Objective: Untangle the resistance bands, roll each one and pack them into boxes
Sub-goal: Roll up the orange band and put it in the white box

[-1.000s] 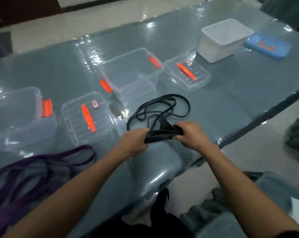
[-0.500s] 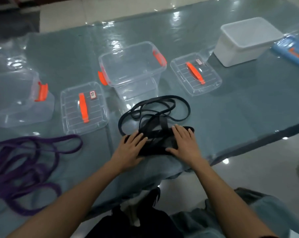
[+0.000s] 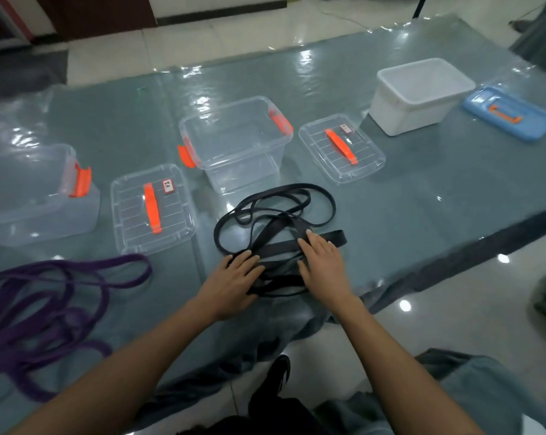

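At the near edge of the bench [image 3: 422, 189], right in front of the person, the black band [image 3: 281, 248] lies in a loose tangle: thin loops fan out toward the far side, and a wider flat stretch runs across w/ one end poking out to the right. Both hands are on it. The left hand [image 3: 234, 281] lies flat, fingers straight and a bit spread, pressing the near-left part of the tangle down. The right hand [image 3: 323, 268] does the same on the right side, fingers straight, tips on the flat stretch where strands cross. Nothing is pinched or lifted. Prob. the point is to pin the band flat so the crossings show and the rubber can't curl up while loops get sorted, i.e. this is the untangling step, rolling not begun. Just beyond the loops stands an open clear box [image 3: 240, 158] w/ orange latches, nothing visible in it. Its lid [image 3: 340, 149] sits flat beside it on the right, handle up, close enough to drop a roll straight in, I'd guess. To the left, well apart from the black one, the purple band [image 3: 77, 262] sprawls in its own heap, untouched, w/ a second clear box [image 3: 30, 199] and second lid [image 3: 152, 208] behind it; looks like one box per band. Far right: white box [image 3: 403, 117] and blue lid [image 3: 510, 114], box also open. The bench top has a glossy clear sheet, so bands may slide, so flat-palm pressure makes sense.
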A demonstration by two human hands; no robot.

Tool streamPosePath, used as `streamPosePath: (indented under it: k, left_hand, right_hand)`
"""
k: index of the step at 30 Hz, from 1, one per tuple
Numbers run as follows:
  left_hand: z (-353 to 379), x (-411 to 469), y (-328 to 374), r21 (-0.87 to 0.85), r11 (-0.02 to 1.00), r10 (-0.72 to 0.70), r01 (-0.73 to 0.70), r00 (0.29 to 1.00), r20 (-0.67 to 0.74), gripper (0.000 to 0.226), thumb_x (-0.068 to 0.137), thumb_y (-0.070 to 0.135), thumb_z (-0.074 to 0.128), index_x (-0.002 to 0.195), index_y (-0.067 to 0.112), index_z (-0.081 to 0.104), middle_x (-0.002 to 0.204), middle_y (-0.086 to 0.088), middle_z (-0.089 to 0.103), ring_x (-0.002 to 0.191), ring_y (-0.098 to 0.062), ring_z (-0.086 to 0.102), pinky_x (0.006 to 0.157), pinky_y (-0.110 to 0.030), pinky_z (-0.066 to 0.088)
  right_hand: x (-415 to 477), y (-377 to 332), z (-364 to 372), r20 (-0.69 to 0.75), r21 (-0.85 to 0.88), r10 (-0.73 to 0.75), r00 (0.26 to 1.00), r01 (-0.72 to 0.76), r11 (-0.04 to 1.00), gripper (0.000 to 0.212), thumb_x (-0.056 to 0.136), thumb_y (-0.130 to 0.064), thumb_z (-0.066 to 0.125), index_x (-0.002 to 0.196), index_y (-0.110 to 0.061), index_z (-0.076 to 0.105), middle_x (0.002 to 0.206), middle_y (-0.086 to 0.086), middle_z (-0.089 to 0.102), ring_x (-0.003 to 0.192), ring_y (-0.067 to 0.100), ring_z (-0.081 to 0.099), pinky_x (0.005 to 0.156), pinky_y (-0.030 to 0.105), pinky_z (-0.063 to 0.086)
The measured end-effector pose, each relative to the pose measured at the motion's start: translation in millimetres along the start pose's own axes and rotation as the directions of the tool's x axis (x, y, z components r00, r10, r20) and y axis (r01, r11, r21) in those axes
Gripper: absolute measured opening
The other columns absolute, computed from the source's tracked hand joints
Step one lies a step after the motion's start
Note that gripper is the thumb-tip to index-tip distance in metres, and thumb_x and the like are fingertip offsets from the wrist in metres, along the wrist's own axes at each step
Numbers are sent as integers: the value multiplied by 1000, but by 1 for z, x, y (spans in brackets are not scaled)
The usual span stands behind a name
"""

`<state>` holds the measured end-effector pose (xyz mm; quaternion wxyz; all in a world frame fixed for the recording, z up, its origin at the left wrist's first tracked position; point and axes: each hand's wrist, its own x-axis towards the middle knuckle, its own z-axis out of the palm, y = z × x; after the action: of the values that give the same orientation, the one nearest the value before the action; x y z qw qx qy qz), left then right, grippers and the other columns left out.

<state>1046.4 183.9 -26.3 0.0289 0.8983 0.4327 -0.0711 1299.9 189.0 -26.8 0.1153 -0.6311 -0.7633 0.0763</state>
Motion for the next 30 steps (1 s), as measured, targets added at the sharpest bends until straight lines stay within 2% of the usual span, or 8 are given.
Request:
streamPosePath:
  k: [4,9,13,16,19,24,27,30]
  left_hand:
    - [-6,-27,-10,-65,998,-20,17,998,-57,59,84,48,54,135,18,57,143,-6,56,136,-29,49,102,-46,49]
    - [-8,-93,-47,-150,978,-161,143,980,-113,53,74,44,72,121,21,63,119,1,67,112,-25,64,86,-40,54]
    - [-10,-173,-86,-186,933,-317,309,948,-15,49,91,44,58,134,22,55,133,0,58,127,-25,52,97,-43,44]
    - [-9,-240,-114,-206,881,-434,426,901,3,47,96,43,51,138,23,51,138,0,55,130,-25,49,100,-43,40]
    - [-8,-304,-143,-231,828,-524,511,852,6,40,97,45,49,132,27,55,135,3,59,127,-23,51,96,-43,41]
    - [-4,-406,-184,-286,703,-675,651,737,20,35,98,49,46,122,28,60,126,1,64,118,-24,56,92,-41,47]
    - [-4,-457,-205,-333,610,-756,719,654,28,32,100,45,47,116,22,61,120,-4,66,111,-28,61,89,-39,49]
    - [2,-500,-221,-372,506,-829,778,558,41,39,101,44,47,130,22,60,133,-5,63,121,-27,58,98,-38,47]
  right_hand:
    - [-13,-40,-6,13,28,-38,999,38,999,43,93,-21,61,135,-12,58,143,11,55,131,28,52,108,46,44]
    - [-20,-118,-1,227,60,-163,960,153,986,29,93,-22,55,120,-17,63,116,3,67,106,28,62,87,42,51]
    - [-24,-202,6,321,58,-241,916,235,970,30,91,-19,52,118,-13,62,117,6,66,107,31,61,83,42,52]
    - [-25,-272,13,348,82,-302,888,292,953,37,95,-23,53,131,-16,60,131,7,63,119,31,58,96,40,47]
    - [-23,-338,26,357,118,-352,865,332,936,38,96,-28,53,133,-22,59,134,6,62,122,32,57,99,40,47]
    - [-21,-447,44,391,172,-515,763,489,855,21,91,-26,56,109,-18,65,114,8,68,107,31,62,86,41,51]
    - [-18,-502,54,383,227,-621,684,582,781,20,92,-25,56,107,-16,67,112,6,68,104,28,61,85,40,52]
    - [-12,-550,70,400,259,-665,630,619,742,18,93,-26,55,103,-15,66,106,7,69,99,31,64,80,41,53]
